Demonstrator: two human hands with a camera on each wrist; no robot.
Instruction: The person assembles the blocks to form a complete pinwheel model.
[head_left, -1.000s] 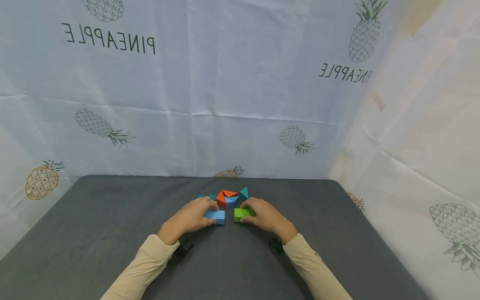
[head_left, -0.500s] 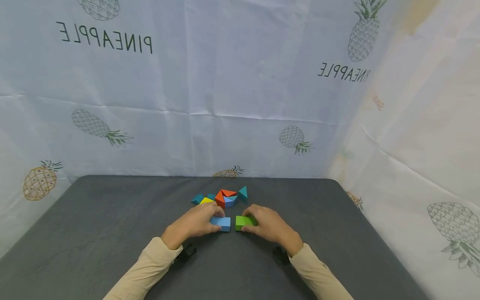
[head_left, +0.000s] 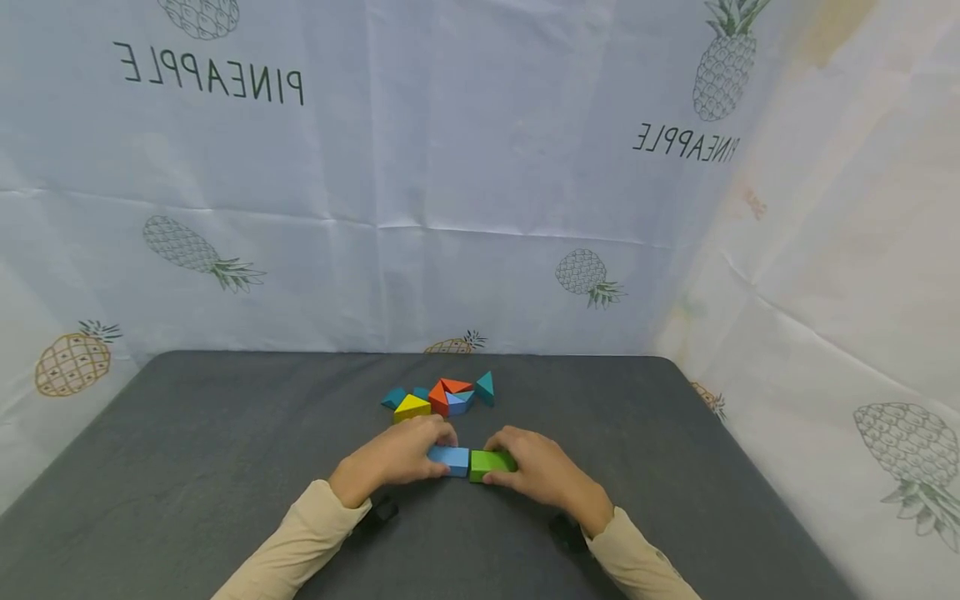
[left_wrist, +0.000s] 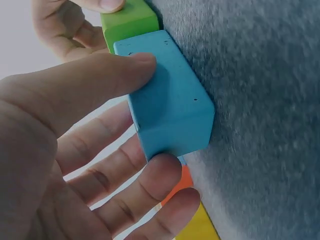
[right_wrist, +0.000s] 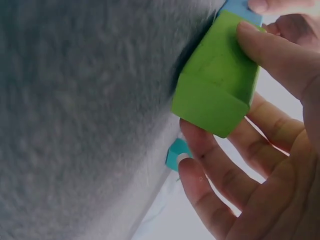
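Note:
My left hand (head_left: pixel 402 454) grips a light blue block (head_left: pixel 453 461) between thumb and fingers. In the left wrist view the thumb lies flat on one long face of the blue block (left_wrist: pixel 172 95), with the fingers behind it. A green block (head_left: pixel 489 465) is held the same way by my right hand (head_left: pixel 546 469). The right wrist view shows the thumb on a long face of the green block (right_wrist: pixel 217 75). Both blocks lie low at the grey tabletop, end to end, their inner ends right at each other.
Behind the hands sits a loose group of blocks: a yellow one (head_left: pixel 412 407), orange-red ones (head_left: pixel 438 398), a small blue one (head_left: pixel 456 403) and teal ones (head_left: pixel 486 388). A pineapple-print cloth (head_left: pixel 480 183) hangs beyond the dark grey table (head_left: pixel 225 467).
Both hands have drawn their blocks toward the person and together, so the gap between blue and green has closed. The yellow block behind the left hand now shows more.

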